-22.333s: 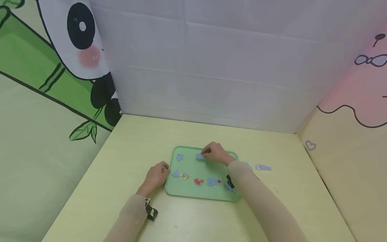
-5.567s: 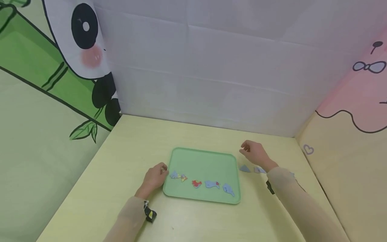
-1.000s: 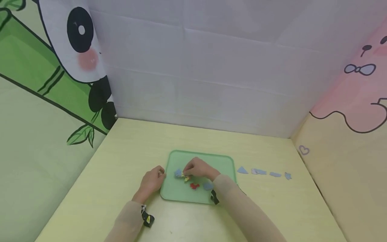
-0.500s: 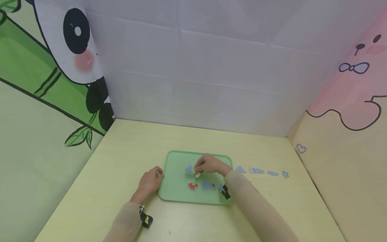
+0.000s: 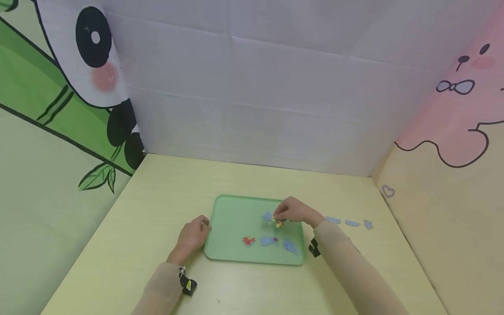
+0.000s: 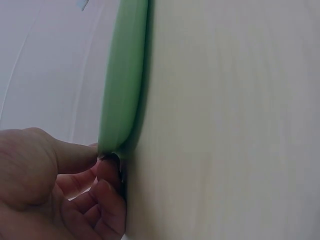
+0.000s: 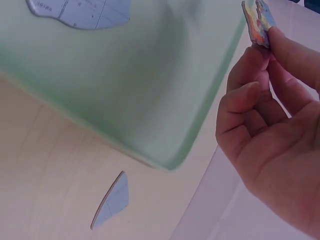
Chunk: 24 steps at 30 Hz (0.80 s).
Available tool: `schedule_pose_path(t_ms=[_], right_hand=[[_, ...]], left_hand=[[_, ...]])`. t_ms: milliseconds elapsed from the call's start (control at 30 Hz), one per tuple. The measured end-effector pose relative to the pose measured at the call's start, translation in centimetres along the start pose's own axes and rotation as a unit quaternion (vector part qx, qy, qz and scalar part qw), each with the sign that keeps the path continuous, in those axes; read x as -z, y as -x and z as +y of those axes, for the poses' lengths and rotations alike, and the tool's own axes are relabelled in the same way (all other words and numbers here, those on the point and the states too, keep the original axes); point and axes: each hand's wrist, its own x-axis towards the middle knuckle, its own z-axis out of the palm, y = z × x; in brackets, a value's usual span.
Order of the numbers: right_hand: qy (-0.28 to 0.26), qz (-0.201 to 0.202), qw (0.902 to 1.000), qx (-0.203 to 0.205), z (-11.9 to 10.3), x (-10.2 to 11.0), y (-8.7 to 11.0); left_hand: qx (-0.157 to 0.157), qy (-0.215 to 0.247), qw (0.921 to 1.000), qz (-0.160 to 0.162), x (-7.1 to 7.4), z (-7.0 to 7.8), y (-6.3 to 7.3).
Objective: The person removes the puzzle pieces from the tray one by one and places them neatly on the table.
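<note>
My right hand (image 5: 297, 211) pinches a blue, yellow and orange jigsaw puzzle piece (image 7: 257, 22) between thumb and fingers, above the right part of the green tray (image 5: 236, 251). In the head view the piece's blue end (image 5: 267, 216) sticks out left of the fingertips, with the rest partly covered by them. My left hand (image 5: 194, 236) grips the tray's left rim, thumb on the edge and fingers curled below it in the left wrist view. Along the tray's front lie a red piece (image 5: 248, 241), a blue piece with a red spot (image 5: 269, 241) and another blue piece (image 5: 290, 246).
Right of the tray, blue puzzle pieces lie in a row on the pale yellow table (image 5: 177, 179), among them a long one (image 5: 352, 223) and a small one (image 5: 368, 224). A pale blue piece (image 7: 114, 200) lies near the tray corner. A white wall (image 5: 252, 109) stands behind.
Pieces from the tray's back row now lie on the table at right. In the last second my right hand has lifted the multicoloured piece and carried it rightward. My left hand stays at the rim.
</note>
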Motion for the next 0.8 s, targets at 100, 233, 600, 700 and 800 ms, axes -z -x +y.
schedule_pose_path(t_ms=[100, 233, 600, 700, 800], right_hand=[[-0.013, 0.003, 0.9999, 0.003, 0.5, 0.7, 0.5], [-0.024, 0.001, 0.9997, 0.007, 1.0, 1.5, 1.3], [-0.009, -0.003, 0.9999, -0.002, 3.5, 3.5, 3.7], [-0.01, -0.003, 0.9999, -0.004, 4.2, 3.8, 4.5], [-0.005, -0.001, 0.9999, -0.009, 5.0, 4.1, 5.1]], left_hand=[[-0.002, 0.002, 1.0, 0.002, -0.1, -0.2, -0.1], [-0.005, 0.005, 1.0, 0.004, -0.3, -0.3, -0.2], [-0.003, 0.001, 1.0, 0.005, -0.6, -0.2, -0.5], [-0.008, -0.001, 0.9999, 0.008, -0.7, -0.2, -0.6], [-0.009, 0.0, 0.9999, 0.009, -0.8, -0.2, -0.6]])
